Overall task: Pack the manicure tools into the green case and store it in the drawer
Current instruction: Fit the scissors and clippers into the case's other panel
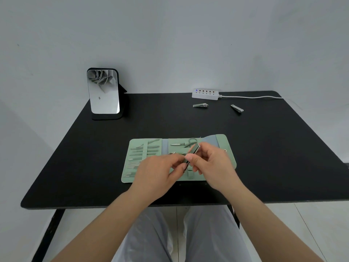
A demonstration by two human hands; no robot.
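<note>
The green case (224, 146) lies unfolded on the black table (94, 148), with several slim tools in its left panel and small scissors (191, 141) at its top middle. Above the case's middle, my left hand (158, 173) and my right hand (211, 163) both hold a silver nail clipper (193, 151), which is tilted with its far end raised. Two more nail clippers lie loose at the back right: one (200, 105) nearer the middle, the other (237, 108) further right.
A small standing mirror (103, 92) is at the back left. A white power strip (205, 94) with its cable (255, 97) sits along the back edge. My grey-trousered legs show below the table's front edge.
</note>
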